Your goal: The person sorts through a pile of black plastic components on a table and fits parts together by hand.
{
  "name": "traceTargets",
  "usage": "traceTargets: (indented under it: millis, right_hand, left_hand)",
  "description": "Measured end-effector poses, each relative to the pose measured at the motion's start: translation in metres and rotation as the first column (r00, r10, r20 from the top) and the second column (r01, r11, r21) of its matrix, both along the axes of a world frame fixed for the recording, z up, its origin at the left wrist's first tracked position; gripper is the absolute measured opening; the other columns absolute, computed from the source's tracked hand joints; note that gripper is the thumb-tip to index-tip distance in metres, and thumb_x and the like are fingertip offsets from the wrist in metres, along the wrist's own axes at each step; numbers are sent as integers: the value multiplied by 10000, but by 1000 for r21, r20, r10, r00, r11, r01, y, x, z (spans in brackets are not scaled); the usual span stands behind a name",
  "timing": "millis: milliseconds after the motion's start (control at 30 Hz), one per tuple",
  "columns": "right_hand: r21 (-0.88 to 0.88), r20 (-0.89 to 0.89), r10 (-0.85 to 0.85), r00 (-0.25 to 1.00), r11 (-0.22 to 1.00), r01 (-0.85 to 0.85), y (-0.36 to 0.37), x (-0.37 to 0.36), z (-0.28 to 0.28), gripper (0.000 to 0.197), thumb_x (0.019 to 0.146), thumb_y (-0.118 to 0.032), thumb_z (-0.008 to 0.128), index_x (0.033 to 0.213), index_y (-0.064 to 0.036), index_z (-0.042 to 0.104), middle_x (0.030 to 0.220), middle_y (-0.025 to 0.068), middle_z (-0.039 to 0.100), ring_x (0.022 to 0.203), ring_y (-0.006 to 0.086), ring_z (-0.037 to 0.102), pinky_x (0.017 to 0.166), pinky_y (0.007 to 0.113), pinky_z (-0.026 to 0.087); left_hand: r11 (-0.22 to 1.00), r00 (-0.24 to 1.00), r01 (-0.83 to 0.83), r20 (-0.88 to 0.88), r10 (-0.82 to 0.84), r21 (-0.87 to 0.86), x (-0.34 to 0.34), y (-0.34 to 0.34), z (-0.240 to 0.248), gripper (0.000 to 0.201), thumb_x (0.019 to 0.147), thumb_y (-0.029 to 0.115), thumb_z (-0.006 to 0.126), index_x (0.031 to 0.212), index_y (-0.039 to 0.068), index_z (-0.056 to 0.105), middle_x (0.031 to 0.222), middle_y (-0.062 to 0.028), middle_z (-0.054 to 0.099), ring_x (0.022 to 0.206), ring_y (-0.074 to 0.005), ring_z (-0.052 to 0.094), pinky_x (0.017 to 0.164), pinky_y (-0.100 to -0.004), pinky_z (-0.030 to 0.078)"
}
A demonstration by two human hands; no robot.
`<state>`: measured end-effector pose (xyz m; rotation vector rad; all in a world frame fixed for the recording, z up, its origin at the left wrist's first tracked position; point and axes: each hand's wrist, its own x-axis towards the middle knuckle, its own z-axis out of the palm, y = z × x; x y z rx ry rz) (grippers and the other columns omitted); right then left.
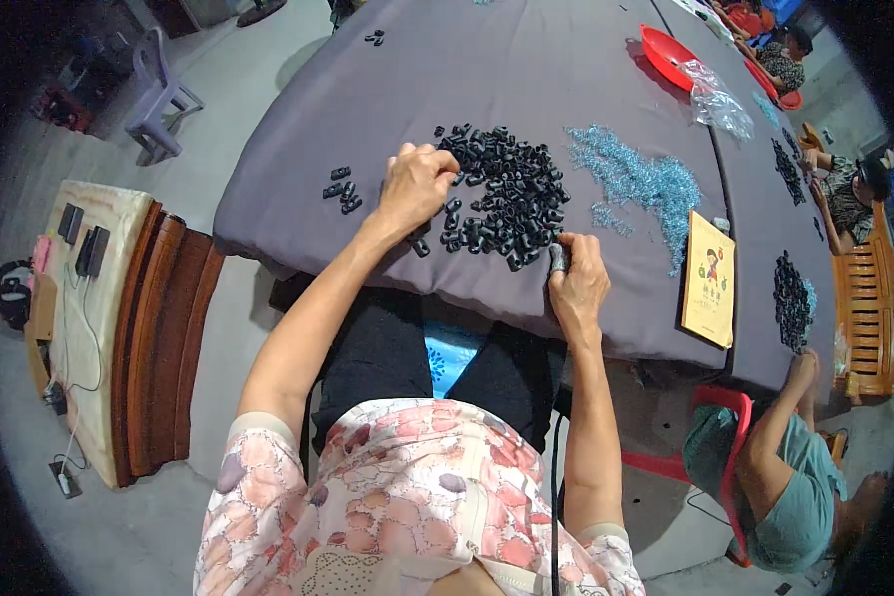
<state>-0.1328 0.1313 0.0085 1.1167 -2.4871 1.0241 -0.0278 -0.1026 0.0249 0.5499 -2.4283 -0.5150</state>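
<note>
A heap of small black tubular plastic pieces lies on the grey cloth in front of me. My left hand is at its left edge, fingers bent and pressed together; what they hold, if anything, is hidden. At the heap's lower right edge is my right hand, its fingers curled in by the thumb. A dark grey cover wraps one digit there. I cannot make out anything between these fingers. Several loose black pieces lie left of my left hand.
Right of the heap spread small shiny bluish pieces, beside a yellow booklet. Farther off are a red tray and a clear plastic bag. Other people sit along the right side. A wooden stand with a cable is at left.
</note>
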Motion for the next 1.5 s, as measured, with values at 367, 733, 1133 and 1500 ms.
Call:
traceTargets:
  millis: [367, 733, 1133, 1500]
  right_hand:
    - [-13, -13, -2, 1000, 1000, 2, -1, 0, 0, 153, 762, -33, 587, 911, -63, 565, 881, 112, 536, 803, 328, 568, 658, 430, 445]
    - [-51, 15, -1, 1000, 999, 2, 2, 0, 1, 169, 755, -14, 577, 916, -61, 557, 888, 112, 526, 814, 327, 561, 665, 428, 440]
    - [-300, 101, 339, 935, 907, -296, -9, 29, 19, 369, 677, 140, 445, 978, -14, 595, 900, 128, 556, 838, 272, 571, 741, 321, 460]
    - [-357, 295, 440, 848, 874, -330, -13, 40, 17, 369, 644, 141, 473, 967, 1, 583, 881, 145, 569, 815, 315, 586, 726, 360, 470]
  left_hand:
    - [984, 945, -43, 313, 97, -176, -32, 22, 2, 167, 749, 232, 667, 881, 129, 671, 887, -61, 580, 923, -268, 501, 768, -433, 363]
    - [900, 941, 295, -262, -215, 321, 6, 69, 13, 109, 815, 79, 562, 879, -1, 597, 763, -117, 588, 689, -252, 578, 643, -336, 456]
    - [516, 955, 294, -276, -112, 805, 34, 100, -23, 170, 891, 89, 529, 1028, 24, 606, 760, -11, 617, 629, -51, 555, 547, -202, 462]
    - [437, 939, 343, -306, -156, 831, 37, 98, -24, 186, 871, 62, 553, 1041, 14, 611, 746, 5, 603, 620, -42, 528, 552, -189, 459]
